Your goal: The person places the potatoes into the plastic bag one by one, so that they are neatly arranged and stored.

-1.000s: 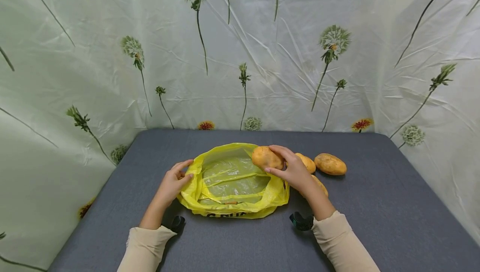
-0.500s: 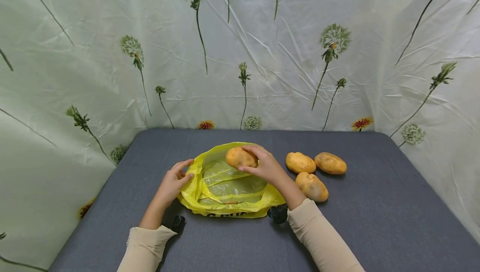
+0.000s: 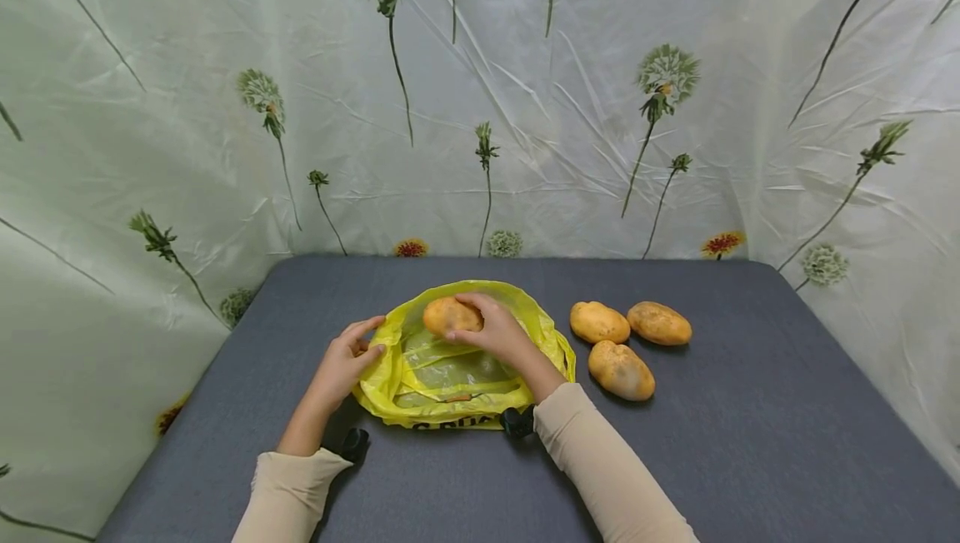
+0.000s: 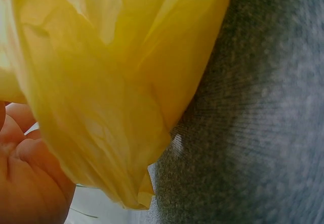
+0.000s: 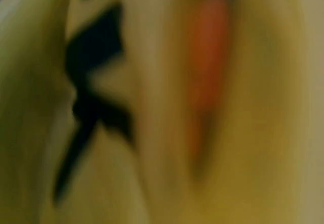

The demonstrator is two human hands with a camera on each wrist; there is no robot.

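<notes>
A yellow plastic bag [image 3: 420, 418] lies with its mouth spread wide on the table, dark print along its front. At its left rim my left hand [image 3: 343, 368] grips the plastic between thumb and fingers; the left wrist view shows that hand [image 4: 30, 173] beside the hanging yellow film. My right hand [image 3: 491, 333] holds a potato [image 3: 448, 316] over the inside of the bag, towards its back left. Blurred yellow plastic [image 5: 263, 133] with dark print fills the right wrist view, where neither the hand nor the potato shows.
Right of the bag lie three more potatoes close together: one at the back left [image 3: 598, 322], one at the back right [image 3: 660, 323] and one in front [image 3: 621, 370]. Behind the grey table [image 3: 750, 426] hangs a flower-patterned sheet [image 3: 570, 110].
My right hand has carried the potato leftwards from the bag's right rim to above its inside, uncovering the loose potatoes. The left hand has kept its place on the rim.
</notes>
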